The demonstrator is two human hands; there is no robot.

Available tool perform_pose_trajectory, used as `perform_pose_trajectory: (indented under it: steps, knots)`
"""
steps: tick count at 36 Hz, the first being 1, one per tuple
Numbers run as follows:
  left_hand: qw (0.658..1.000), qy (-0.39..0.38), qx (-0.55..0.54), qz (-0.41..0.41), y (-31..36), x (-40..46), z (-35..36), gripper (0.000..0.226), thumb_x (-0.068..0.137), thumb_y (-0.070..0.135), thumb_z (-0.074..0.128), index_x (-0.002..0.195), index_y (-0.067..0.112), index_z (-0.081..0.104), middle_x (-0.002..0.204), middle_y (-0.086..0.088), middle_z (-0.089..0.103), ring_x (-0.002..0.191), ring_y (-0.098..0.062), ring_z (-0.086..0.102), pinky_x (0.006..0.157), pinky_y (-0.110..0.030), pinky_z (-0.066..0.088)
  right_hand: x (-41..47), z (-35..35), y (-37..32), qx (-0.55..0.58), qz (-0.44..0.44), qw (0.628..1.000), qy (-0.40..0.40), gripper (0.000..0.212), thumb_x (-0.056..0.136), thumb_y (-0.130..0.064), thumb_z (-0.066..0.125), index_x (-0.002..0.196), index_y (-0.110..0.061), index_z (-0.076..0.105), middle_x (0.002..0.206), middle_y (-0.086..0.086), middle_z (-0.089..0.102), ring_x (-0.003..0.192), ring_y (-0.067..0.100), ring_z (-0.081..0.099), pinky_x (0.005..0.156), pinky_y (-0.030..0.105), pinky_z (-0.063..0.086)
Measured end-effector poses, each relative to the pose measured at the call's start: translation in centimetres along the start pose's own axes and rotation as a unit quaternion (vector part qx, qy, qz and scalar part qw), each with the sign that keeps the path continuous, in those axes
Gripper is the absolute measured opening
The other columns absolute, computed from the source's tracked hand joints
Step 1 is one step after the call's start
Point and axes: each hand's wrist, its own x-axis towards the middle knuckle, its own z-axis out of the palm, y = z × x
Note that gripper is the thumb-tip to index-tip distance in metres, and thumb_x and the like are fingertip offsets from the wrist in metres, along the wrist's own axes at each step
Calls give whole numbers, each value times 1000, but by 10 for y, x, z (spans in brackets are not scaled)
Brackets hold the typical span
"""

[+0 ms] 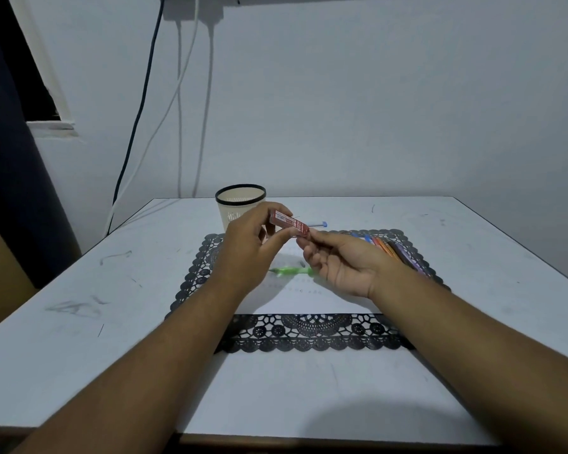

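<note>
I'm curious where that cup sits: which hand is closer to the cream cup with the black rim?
Left. The left hand is just in front of the cup, covering its lower part; the right hand is farther off, to its right and nearer the person.

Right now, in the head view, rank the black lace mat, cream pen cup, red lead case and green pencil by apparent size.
1. black lace mat
2. cream pen cup
3. red lead case and green pencil: alike in length; the right hand hides the pencil's end, so unranked.
</note>
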Motion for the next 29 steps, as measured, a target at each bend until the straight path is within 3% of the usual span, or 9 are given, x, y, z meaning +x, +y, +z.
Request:
perform_pose_trajectory:
  steps: [11, 14, 18, 22, 25, 29]
  knots:
    - [1000, 5, -5, -22, -2, -1, 2, 18, 93, 25, 78, 103, 35, 66, 93, 18, 71, 70, -2, 57, 61, -11, 40, -1, 0, 0, -4, 3, 1000, -4, 16, 86, -8, 69, 85, 4, 80, 85, 15, 75, 59, 15, 69, 51, 21, 58]
    - [1000, 5, 11, 2, 0, -1, 1, 16, 93, 27, 78, 104, 30, 67, 94, 15, 70, 72, -3, 58, 61, -10, 39, 0, -2, 1, -4, 4, 1000, -5, 18, 81, -8, 71, 92, 5, 77, 87, 15, 74, 60, 15, 69, 51, 21, 57]
    - [999, -7, 32, 9, 0, -1, 1, 16, 94, 34, 76, 108, 31, 70, 99, 12, 72, 72, -18, 61, 58, -30, 46, 0, -6, 2, -1, -9, 1000, -2, 18, 90, -11, 69, 91, 4, 78, 85, 16, 74, 60, 16, 70, 52, 21, 59]
    - [1000, -12, 22, -1, -1, -2, -2, 15, 94, 32, 77, 106, 31, 68, 98, 17, 73, 69, -17, 64, 57, -30, 50, 0, -3, 0, -16, -12, 1000, 1, 16, 97, -9, 65, 102, 5, 71, 84, 15, 74, 60, 15, 69, 51, 21, 58]
    - [1000, -14, 22, 0, 2, -2, -1, 15, 94, 36, 76, 105, 34, 66, 98, 14, 72, 64, -23, 60, 57, -38, 49, -1, -2, 2, -22, -10, 1000, 7, 16, 95, -9, 67, 103, 4, 70, 84, 14, 74, 60, 14, 68, 51, 20, 57]
    - [999, 8, 25, 40, 9, -1, -1, 15, 95, 35, 74, 107, 37, 64, 102, 19, 72, 74, -12, 63, 58, -19, 44, -2, -2, -1, -16, -11, 1000, -11, 19, 84, -15, 73, 92, 2, 76, 86, 14, 74, 60, 15, 69, 51, 21, 58]
